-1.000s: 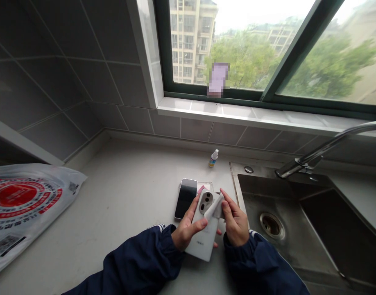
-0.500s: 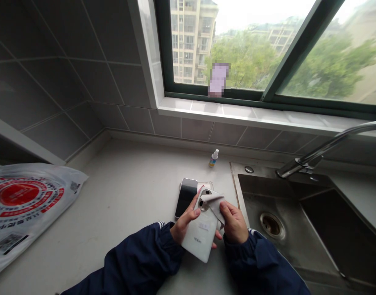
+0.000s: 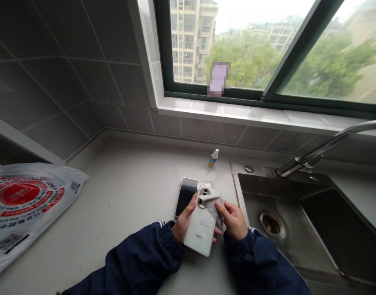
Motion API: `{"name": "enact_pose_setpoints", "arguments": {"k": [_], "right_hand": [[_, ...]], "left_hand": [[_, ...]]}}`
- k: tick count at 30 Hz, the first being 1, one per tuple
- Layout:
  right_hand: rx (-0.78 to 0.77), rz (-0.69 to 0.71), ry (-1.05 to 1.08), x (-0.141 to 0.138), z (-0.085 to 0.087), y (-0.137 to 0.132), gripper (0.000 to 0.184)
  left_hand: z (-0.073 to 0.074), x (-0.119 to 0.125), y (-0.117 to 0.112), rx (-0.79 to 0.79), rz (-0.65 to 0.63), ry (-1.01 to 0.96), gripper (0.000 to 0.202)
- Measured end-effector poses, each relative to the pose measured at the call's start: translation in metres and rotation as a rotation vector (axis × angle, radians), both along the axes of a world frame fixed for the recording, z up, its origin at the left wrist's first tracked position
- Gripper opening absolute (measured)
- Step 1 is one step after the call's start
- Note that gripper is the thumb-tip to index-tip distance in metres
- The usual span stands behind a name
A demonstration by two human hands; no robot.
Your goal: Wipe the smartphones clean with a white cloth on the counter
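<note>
My left hand grips a white phone by its left edge, back side up, camera ring at the top. My right hand pinches a small grey cloth and presses it on the phone's back just below the camera. A second phone lies screen up on the counter right behind my left hand, with a clear case beside it. A small spray bottle stands further back by the wall.
A steel sink with a drain and a long faucet fills the right side. A white plastic bag with red print lies at the far left of the pale counter. Tiled walls and a window ledge close the back.
My right hand slid the cloth from the phone's right edge across onto its back under the camera. The phone tilted slightly in my left hand.
</note>
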State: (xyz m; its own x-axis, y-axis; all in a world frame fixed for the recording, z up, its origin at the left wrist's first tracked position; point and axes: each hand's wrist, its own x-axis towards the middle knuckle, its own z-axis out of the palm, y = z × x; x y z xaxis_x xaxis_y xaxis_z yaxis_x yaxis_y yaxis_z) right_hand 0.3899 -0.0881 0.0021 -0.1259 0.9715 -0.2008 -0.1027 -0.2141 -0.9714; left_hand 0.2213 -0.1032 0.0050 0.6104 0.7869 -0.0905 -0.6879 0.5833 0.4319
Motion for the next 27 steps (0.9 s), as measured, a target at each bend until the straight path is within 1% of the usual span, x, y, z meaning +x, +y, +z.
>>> {"name": "enact_pose_setpoints", "arguments": {"k": [4, 9, 12, 15, 18, 21, 24, 27], "right_hand": [[0.013, -0.052, -0.001, 0.004, -0.002, 0.002, 0.043], [0.0, -0.062, 0.019, 0.007, -0.004, 0.005, 0.041], [-0.03, -0.037, 0.072, 0.005, -0.005, 0.004, 0.043], [-0.082, 0.028, 0.154, 0.001, -0.005, 0.002, 0.048], [-0.112, 0.055, 0.235, -0.001, -0.002, 0.001, 0.043], [-0.121, 0.054, 0.287, -0.002, 0.001, 0.001, 0.039], [-0.142, 0.039, 0.349, -0.003, 0.003, 0.001, 0.043], [-0.163, 0.006, 0.396, -0.004, 0.005, 0.001, 0.048]], "left_hand": [[0.004, 0.0, 0.001, -0.025, -0.009, -0.027, 0.076], [0.009, -0.001, 0.001, -0.018, -0.002, -0.024, 0.079], [0.007, -0.001, 0.001, -0.022, -0.017, -0.006, 0.077], [0.001, 0.001, 0.0, -0.014, -0.075, 0.012, 0.079], [-0.004, 0.002, -0.001, 0.009, -0.13, 0.027, 0.081], [-0.003, 0.003, -0.003, 0.045, -0.103, 0.041, 0.076], [0.001, 0.003, -0.004, 0.086, -0.056, 0.062, 0.07], [0.003, 0.002, -0.004, 0.101, -0.04, 0.079, 0.067]]}}
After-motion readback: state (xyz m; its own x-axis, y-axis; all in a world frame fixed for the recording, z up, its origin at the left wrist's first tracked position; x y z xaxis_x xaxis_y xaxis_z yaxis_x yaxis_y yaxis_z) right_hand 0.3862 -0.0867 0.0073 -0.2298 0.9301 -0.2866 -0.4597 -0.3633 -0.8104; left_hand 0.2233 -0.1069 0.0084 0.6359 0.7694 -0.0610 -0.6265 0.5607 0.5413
